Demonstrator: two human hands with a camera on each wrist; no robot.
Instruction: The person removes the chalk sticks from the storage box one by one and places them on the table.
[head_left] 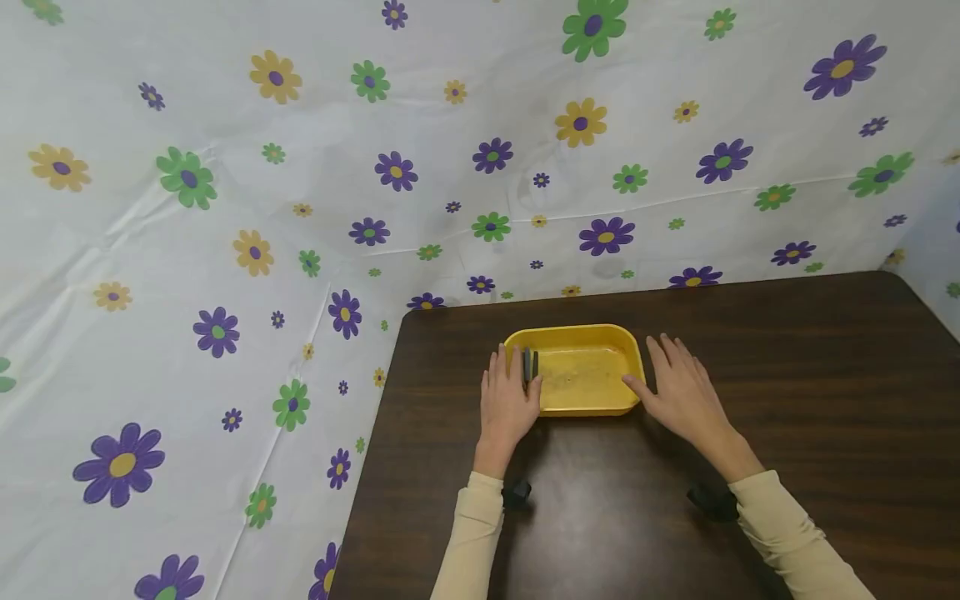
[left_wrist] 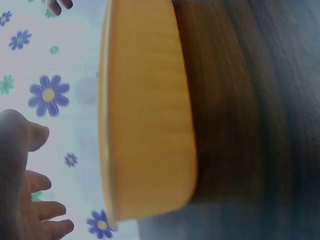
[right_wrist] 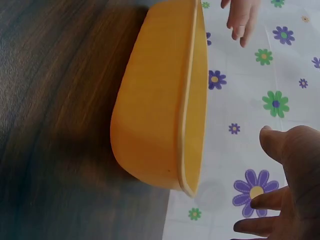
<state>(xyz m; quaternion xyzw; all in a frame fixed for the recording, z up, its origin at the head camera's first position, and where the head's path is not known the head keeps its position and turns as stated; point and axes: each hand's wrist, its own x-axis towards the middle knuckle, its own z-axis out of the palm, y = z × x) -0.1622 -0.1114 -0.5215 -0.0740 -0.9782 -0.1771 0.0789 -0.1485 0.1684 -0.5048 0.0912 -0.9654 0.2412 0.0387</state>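
A yellow rectangular plastic tub rests on the table, its inside visible from the head view. Near its left end lie a few slim dark grey pieces, partly hidden by fingers; their kind cannot be told. The left hand hovers over or beside the tub's left end, fingers extended. At the right end is the right hand, thumb spread towards the rim. Both wrist views show a gap between the nearer hand and the tub wall; neither hand grips anything.
The dark wood-grain table spreads widely to the right of the tub and towards the person. Behind and to the left hangs a white sheet with purple, green and yellow flowers, meeting the table's edges.
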